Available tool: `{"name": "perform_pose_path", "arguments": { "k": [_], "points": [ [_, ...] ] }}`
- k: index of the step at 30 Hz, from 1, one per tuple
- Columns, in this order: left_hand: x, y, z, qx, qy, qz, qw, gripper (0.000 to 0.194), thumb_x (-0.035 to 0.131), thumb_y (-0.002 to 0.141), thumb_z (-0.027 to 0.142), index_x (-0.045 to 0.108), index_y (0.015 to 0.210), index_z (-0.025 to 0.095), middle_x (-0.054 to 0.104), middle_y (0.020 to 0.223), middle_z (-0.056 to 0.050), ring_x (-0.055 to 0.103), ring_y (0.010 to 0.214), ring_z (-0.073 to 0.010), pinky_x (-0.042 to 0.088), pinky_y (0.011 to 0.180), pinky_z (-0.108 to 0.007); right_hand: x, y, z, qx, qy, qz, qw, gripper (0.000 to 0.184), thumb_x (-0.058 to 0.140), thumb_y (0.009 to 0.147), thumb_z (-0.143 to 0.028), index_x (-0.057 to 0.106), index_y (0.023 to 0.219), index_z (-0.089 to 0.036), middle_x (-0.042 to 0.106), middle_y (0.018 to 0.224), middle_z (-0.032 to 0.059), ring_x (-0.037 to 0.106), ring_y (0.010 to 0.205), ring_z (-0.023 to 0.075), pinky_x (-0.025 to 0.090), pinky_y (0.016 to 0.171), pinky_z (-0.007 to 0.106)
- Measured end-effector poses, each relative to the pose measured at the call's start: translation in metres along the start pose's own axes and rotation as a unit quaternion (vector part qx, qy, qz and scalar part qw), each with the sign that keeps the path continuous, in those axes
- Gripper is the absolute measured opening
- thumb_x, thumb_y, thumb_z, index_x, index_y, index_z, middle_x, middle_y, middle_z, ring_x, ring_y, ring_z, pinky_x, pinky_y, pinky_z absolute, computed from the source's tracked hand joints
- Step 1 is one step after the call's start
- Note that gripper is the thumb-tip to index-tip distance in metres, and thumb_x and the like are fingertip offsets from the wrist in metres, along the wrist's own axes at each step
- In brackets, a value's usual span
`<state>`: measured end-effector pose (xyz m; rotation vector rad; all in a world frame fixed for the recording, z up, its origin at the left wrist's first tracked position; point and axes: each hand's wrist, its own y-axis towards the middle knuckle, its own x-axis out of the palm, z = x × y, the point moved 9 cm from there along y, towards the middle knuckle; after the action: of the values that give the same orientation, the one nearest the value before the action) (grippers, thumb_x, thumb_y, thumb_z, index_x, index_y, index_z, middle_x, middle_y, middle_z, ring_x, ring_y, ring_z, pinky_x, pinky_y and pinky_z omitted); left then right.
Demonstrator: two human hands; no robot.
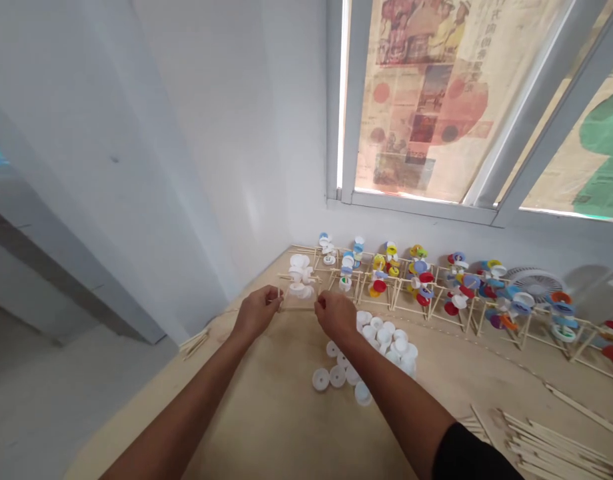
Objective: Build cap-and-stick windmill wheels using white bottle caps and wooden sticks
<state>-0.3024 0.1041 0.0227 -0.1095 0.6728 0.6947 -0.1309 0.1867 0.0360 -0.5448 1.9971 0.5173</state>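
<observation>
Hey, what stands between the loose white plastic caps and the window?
In the head view: a row of wooden-stick frames bearing colourful caps, then pale wall below the window.

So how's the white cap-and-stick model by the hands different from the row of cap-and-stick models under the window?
Colour: the white model has only whitish caps; the row mixes red, yellow, blue, purple, orange and white.
Number: the white model is just one, while the row has several side by side.
Place: the white model is just beyond the left hand and right hand; the row runs along the wall.
Both combine round caps with thin sticks.
</observation>
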Motion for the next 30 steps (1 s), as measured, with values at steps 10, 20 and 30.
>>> {"name": "perform_pose_path", "arguments": {
  "k": [10, 20, 30],
  "points": [
    [0.012, 0.033, -0.015, -0.022, 0.02, 0.01, 1.0, 0.01, 0.057, 0.066, 0.029, 0.055, 0.061, 0.02, 0.067, 0.065, -0.001, 0.063, 0.066, -0.018, 0.044, 0.057, -0.025, 0.032, 0.036, 0.012, 0.057, 0.047, -0.088, 0.993, 0.026, 0.054, 0.091, -0.031, 0.057, 0.113, -0.017, 0.059, 0.114, 0.0071, 0.06, 0.095, 0.0188, 0.051, 0.08, 0.039],
    [0.012, 0.045, -0.029, -0.042, 0.035, 0.019, 0.998, 0.008, 0.057, 0.065, 0.025, 0.054, 0.06, 0.019, 0.069, 0.071, -0.002, 0.062, 0.065, -0.0167, 0.043, 0.056, -0.024, 0.051, 0.048, 0.01, 0.062, 0.109, -0.137, 0.983, 0.029, 0.054, 0.09, -0.031, 0.055, 0.115, -0.017, 0.058, 0.116, 0.0076, 0.06, 0.097, 0.02, 0.051, 0.081, 0.04],
    [0.018, 0.059, -0.046, -0.074, 0.054, 0.006, 0.996, 0.004, 0.058, 0.071, 0.015, 0.06, 0.073, 0.017, 0.069, 0.075, -0.003, 0.062, 0.065, -0.015, 0.043, 0.057, -0.023, 0.066, 0.055, 0.009, 0.061, 0.159, -0.175, 0.97, 0.03, 0.055, 0.09, -0.031, 0.055, 0.116, -0.016, 0.057, 0.117, 0.0076, 0.06, 0.097, 0.0205, 0.051, 0.08, 0.04]
  ]
}}
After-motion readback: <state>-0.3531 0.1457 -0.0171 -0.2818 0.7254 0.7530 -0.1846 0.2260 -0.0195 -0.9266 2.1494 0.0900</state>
